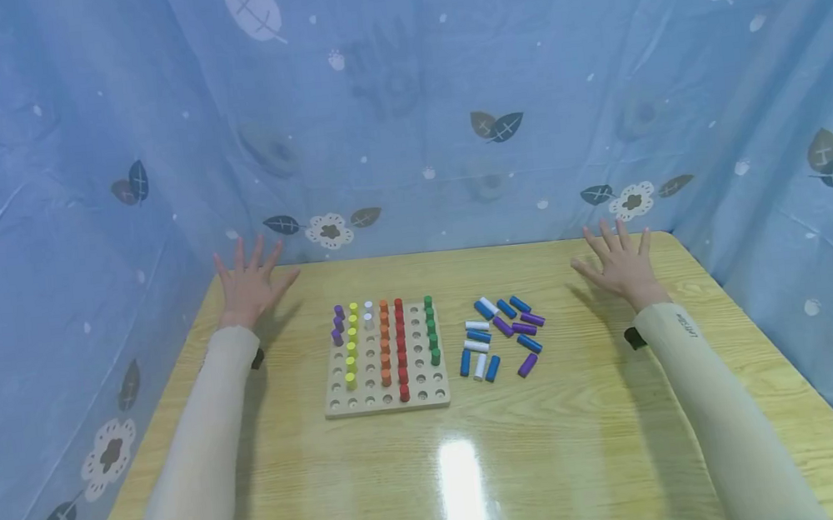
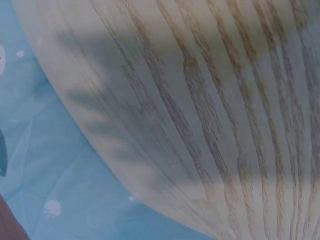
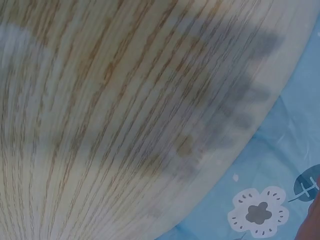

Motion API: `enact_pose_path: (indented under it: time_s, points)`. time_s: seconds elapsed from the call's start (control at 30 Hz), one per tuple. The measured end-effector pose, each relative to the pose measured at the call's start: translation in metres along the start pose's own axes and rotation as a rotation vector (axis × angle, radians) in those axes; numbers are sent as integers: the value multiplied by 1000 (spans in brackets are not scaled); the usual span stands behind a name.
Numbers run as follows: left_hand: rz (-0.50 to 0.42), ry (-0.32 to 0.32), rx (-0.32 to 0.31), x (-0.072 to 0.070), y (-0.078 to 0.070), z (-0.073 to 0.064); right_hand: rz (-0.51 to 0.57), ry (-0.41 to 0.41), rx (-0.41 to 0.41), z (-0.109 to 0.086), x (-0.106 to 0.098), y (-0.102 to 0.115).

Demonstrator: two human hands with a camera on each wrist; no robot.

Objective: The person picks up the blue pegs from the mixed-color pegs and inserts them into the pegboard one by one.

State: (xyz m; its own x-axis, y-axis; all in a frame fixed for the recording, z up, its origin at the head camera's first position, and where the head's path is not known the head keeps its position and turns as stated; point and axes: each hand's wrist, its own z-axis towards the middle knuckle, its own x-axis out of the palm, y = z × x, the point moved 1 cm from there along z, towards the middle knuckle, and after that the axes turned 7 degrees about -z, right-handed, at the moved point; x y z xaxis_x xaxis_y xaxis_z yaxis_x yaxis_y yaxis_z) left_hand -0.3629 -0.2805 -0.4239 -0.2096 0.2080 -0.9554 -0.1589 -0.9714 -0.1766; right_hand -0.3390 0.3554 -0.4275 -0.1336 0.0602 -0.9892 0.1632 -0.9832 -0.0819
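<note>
A pale wooden pegboard (image 1: 389, 407) lies left of centre on the table, with rows of holes. Purple, yellow, white, orange, red and green pegs stand upright in it; the red column (image 1: 401, 350) is the longest. Loose blue, white and purple pegs lie scattered to its right, among them a purple peg (image 1: 528, 365) and a white peg (image 1: 480, 366). My left hand (image 1: 246, 291) is spread with straight fingers near the table's far left corner, holding nothing. Likewise spread and holding nothing, my right hand (image 1: 622, 267) is near the far right corner, beyond the loose pegs.
The wood-grain table (image 1: 526, 459) reaches back to a blue patterned curtain (image 1: 417, 109), which also hangs along both sides. Both wrist views show the table surface with hand shadows (image 3: 240, 100) and its edge against the curtain. A bright reflection crosses the front of the tabletop.
</note>
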Motion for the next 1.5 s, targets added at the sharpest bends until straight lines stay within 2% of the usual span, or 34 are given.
enact_pose_path:
  time_s: [0.3, 0.57, 0.87, 1.03, 1.2, 1.5]
  points:
    - [-17, 10, 16, 2, 3, -2, 34, 6, -26, 5, 3, 2]
    - [-38, 35, 41, -2, -8, -5, 84, 40, -47, 2, 1, 7]
    - [-56, 35, 70, -5, -18, -9, 140, -6, -87, -1, -11, 19]
    - [-102, 53, 91, -10, -23, -19, 186, -44, -122, -3, -13, 24]
    - [-169, 111, 104, -10, -27, -30, 257, -62, -150, -7, -11, 28]
    - [-318, 199, 104, -9, -38, -51, 349, 2, -164, -12, -3, 36]
